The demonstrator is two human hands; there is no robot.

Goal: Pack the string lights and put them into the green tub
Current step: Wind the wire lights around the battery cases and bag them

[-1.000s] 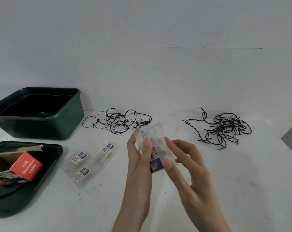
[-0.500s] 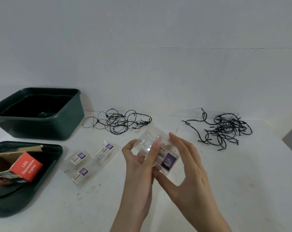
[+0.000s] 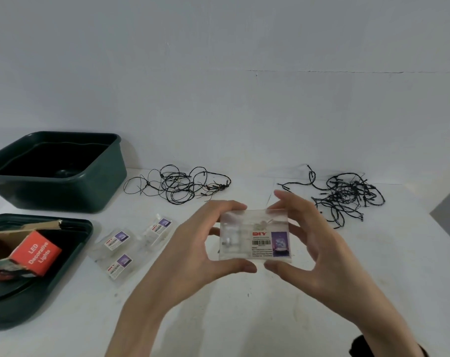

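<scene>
A clear plastic packet (image 3: 254, 234) with a DIY label and a small light set inside is held flat, label up, above the white table (image 3: 244, 318). My left hand (image 3: 193, 243) pinches its left side and my right hand (image 3: 314, 240) pinches its right side. Two tangles of black string lights lie at the back: one (image 3: 177, 185) in the middle, one (image 3: 347, 194) at the right. The dark green tub (image 3: 71, 191) stands at the back left, nothing visible inside it.
Three more labelled clear packets (image 3: 131, 243) lie on the table left of my hands. A green lid (image 3: 71, 253) at the near left carries an opened red box (image 3: 30, 253) marked LED Decorative Lights. A white wall rises just behind the table.
The packet has turned from a tilted, upright pose to lying flat with its label facing up. Both hands have shifted to its two sides and moved slightly right.
</scene>
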